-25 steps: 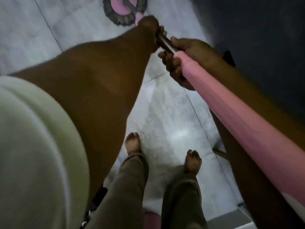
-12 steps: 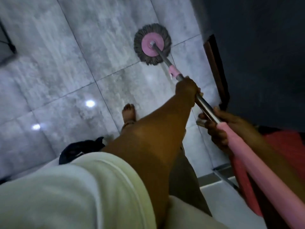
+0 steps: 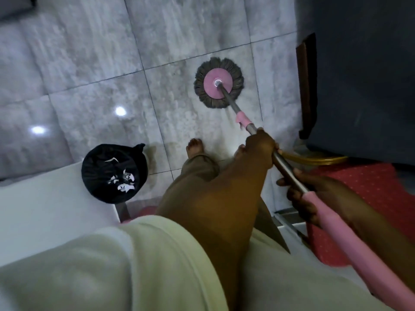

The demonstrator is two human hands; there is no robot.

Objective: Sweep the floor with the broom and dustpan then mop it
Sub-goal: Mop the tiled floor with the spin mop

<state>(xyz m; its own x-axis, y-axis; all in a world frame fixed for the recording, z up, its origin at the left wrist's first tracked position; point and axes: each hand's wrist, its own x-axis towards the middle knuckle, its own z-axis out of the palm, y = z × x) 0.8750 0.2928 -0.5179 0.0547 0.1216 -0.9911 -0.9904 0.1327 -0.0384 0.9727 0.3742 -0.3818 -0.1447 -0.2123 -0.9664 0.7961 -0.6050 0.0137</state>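
Note:
A round mop head point(image 3: 219, 83) with grey strands and a pink disc lies flat on the grey tiled floor point(image 3: 94, 63), right of the middle. Its metal and pink handle point(image 3: 281, 163) runs down to the lower right. My left hand point(image 3: 260, 147) grips the metal part of the handle, higher up the shaft. My right hand point(image 3: 307, 194) grips it lower, where the pink sleeve begins. No broom or dustpan is in view.
A bin lined with a black bag point(image 3: 114, 173), scraps inside, stands at the left beside a white surface point(image 3: 45, 203). A dark wall point(image 3: 363, 75) and a wooden door frame point(image 3: 306, 86) close the right side. A red mat point(image 3: 381, 194) lies at the right. My bare foot point(image 3: 195, 147) stands mid-floor.
The view has swung up and left, bringing the bin into sight. The mop head has slid nearer along the floor toward my feet, with both hands still on the handle.

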